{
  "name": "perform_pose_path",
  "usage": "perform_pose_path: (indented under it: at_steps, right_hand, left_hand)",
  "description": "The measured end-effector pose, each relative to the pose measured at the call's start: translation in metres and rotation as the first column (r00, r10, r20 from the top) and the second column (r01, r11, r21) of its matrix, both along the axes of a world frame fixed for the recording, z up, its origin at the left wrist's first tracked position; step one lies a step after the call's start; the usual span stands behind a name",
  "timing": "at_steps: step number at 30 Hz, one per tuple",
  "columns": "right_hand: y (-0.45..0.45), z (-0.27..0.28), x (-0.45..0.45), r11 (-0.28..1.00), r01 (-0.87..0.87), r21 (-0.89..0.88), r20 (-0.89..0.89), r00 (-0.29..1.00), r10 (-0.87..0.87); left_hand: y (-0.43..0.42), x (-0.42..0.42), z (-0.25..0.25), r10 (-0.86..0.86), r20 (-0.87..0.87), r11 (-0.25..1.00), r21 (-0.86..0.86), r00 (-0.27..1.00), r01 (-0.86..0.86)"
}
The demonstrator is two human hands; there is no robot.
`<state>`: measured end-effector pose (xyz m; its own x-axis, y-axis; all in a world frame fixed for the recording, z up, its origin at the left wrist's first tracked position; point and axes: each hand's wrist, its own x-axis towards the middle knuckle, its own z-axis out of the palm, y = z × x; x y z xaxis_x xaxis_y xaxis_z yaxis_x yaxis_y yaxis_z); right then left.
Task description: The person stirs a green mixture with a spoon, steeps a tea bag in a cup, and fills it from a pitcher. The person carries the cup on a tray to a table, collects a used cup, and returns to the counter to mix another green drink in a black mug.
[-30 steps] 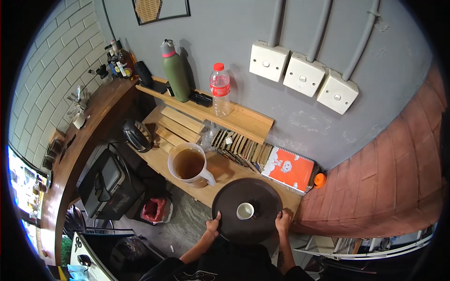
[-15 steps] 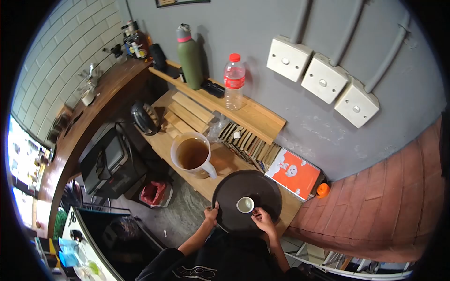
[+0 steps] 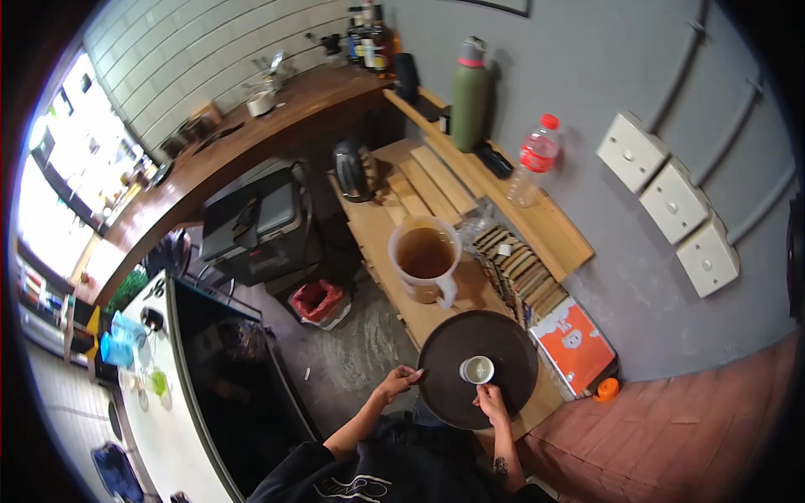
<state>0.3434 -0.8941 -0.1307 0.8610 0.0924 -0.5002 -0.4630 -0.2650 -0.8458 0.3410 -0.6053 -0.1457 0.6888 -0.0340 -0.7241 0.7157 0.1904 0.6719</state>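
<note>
A small white cup (image 3: 479, 370) with pale contents is over the round dark brown tray (image 3: 449, 408); whether it touches the tray I cannot tell. My right hand (image 3: 491, 404) has its fingers closed on the near side of the cup. At the tray's left rim is my left hand (image 3: 399, 382), fingers stretched out, with the fingertips at or just off the edge. Behind the tray stands a large translucent jug (image 3: 429, 267) of brown liquid, its handle towards the tray.
Right of the tray lie an orange notebook (image 3: 574, 348) and a row of worn thin books (image 3: 524, 272). A green bottle (image 3: 468, 105) and a red-capped plastic bottle (image 3: 534, 163) stand on the wooden ledge. A black kettle (image 3: 355, 172) is farther back. A lined bin (image 3: 319, 303) sits on the floor.
The view has swung left. My left hand has loosened from the tray's rim and its fingers have straightened. The cup now appears tilted, with my right hand still on it.
</note>
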Motion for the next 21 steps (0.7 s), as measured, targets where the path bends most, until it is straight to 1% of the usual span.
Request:
perform_pose_path:
  at_steps: [1, 2, 3, 4, 5, 6, 7, 9, 11, 12, 13, 14, 15, 16, 17, 18, 19, 20, 21]
  right_hand:
    - [0.002, -0.004, -0.002, 0.999, 0.011, -0.033, 0.059, 0.998, -0.009]
    - [0.004, -0.007, -0.003, 0.995, 0.045, -0.091, 0.151, 0.988, -0.031]
    - [0.004, -0.027, -0.005, 0.985, 0.059, -0.164, 0.289, 0.957, -0.01]
    - [0.013, -0.033, -0.002, 0.971, 0.082, -0.226, 0.423, 0.906, 0.022]
    - [0.022, -0.037, -0.004, 0.973, 0.143, -0.181, 0.338, 0.938, -0.075]
    - [0.029, -0.06, -0.004, 0.977, 0.153, -0.151, 0.404, 0.911, -0.08]
    - [0.042, -0.056, -0.001, 0.979, 0.127, -0.157, 0.425, 0.904, -0.049]
    - [0.071, -0.043, -0.003, 0.986, 0.045, -0.161, 0.449, 0.893, 0.033]
    - [0.118, 0.003, -0.009, 0.976, -0.005, -0.219, 0.569, 0.812, 0.132]
    - [0.141, 0.019, -0.015, 0.975, -0.052, -0.217, 0.571, 0.803, 0.17]
    - [0.163, 0.034, -0.022, 0.967, -0.151, -0.205, 0.544, 0.804, 0.241]
    - [0.181, 0.041, -0.031, 0.95, -0.247, -0.192, 0.517, 0.797, 0.312]
    - [0.2, 0.041, -0.04, 0.923, -0.313, -0.223, 0.49, 0.783, 0.384]
    - [0.218, 0.04, -0.049, 0.887, -0.397, -0.236, 0.487, 0.741, 0.462]
    - [0.235, 0.037, -0.06, 0.845, -0.48, -0.237, 0.447, 0.718, 0.534]
    - [0.255, 0.038, -0.075, 0.794, -0.561, -0.232, 0.401, 0.689, 0.604]
    - [0.276, 0.058, -0.093, 0.728, -0.646, -0.229, 0.379, 0.629, 0.678]
    - [0.297, 0.061, -0.11, 0.694, -0.683, -0.229, 0.373, 0.596, 0.711]
    - [0.314, 0.063, -0.128, 0.624, -0.766, -0.153, 0.419, 0.522, 0.743]
  left_hand:
    - [0.008, -0.009, 0.001, -0.044, 0.023, 0.999, -0.011, 0.999, 0.045]
    - [0.016, -0.018, 0.002, -0.003, 0.028, 1.0, -0.01, 1.0, 0.003]
    - [0.024, -0.025, 0.004, 0.001, 0.064, 1.0, -0.027, 0.998, 0.001]
    - [0.032, -0.033, 0.008, 0.008, 0.102, 0.999, -0.043, 0.995, -0.004]
    - [0.042, -0.043, 0.012, 0.06, 0.112, 0.998, -0.041, 0.992, -0.056]
    - [0.051, -0.054, 0.02, 0.071, 0.154, 0.997, 0.009, 0.986, -0.073]
    - [0.06, -0.065, 0.03, 0.082, 0.195, 0.994, 0.06, 0.977, -0.095]
    - [0.081, -0.091, 0.047, 0.173, 0.216, 0.978, 0.078, 0.961, -0.193]
    - [0.102, -0.126, 0.051, 0.254, 0.228, 0.955, 0.096, 0.94, -0.281]
    - [0.115, -0.145, 0.05, 0.261, 0.29, 0.931, 0.177, 0.921, -0.32]
    - [0.125, -0.165, 0.053, 0.259, 0.348, 0.898, 0.256, 0.901, -0.357]
    - [0.136, -0.187, 0.056, 0.298, 0.352, 0.882, 0.254, 0.887, -0.397]
    - [0.147, -0.208, 0.069, 0.265, 0.296, 0.874, 0.329, 0.918, -0.358]
    - [0.154, -0.228, 0.086, 0.237, 0.235, 0.862, 0.397, 0.943, -0.316]
    - [0.155, -0.251, 0.1, 0.346, 0.28, 0.837, 0.339, 0.896, -0.429]
    - [0.16, -0.272, 0.106, 0.388, 0.282, 0.816, 0.337, 0.877, -0.47]
    - [0.163, -0.294, 0.109, 0.404, 0.391, 0.761, 0.358, 0.827, -0.541]
    - [0.165, -0.318, 0.112, 0.408, 0.491, 0.699, 0.374, 0.769, -0.61]
    - [0.165, -0.34, 0.118, 0.45, 0.484, 0.669, 0.374, 0.751, -0.642]
